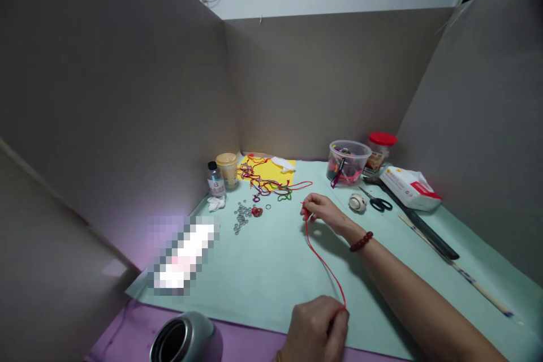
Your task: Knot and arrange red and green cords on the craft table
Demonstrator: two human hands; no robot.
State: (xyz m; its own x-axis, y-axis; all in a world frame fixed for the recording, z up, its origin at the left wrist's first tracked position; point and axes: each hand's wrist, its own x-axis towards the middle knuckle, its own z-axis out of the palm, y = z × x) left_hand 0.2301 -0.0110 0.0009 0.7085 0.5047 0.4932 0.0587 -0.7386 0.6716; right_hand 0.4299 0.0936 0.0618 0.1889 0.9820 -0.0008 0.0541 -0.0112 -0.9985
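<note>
A thin red cord (321, 260) runs between my two hands over the pale green table cover. My left hand (318, 327), low in the view near the front edge, pinches the cord's near end between thumb and fingers. Farther forward, my right hand (317, 207) has its fingers closed on the other end, with a short tip poking out past them. A dark red bead bracelet (361, 241) circles the right wrist. Left of the right hand lie a small red-and-green coil (257, 212), a single ring (268, 207) and a pile of small metal rings (242, 216).
Tangled coloured cords (271, 184) lie partly on a yellow sheet (275, 167). At the right are a clear tub (348, 153), scissors (377, 202), a white roll (357, 203) and a tissue pack (409, 188). A bottle (216, 181) stands left; an open flask (186, 339) is in front.
</note>
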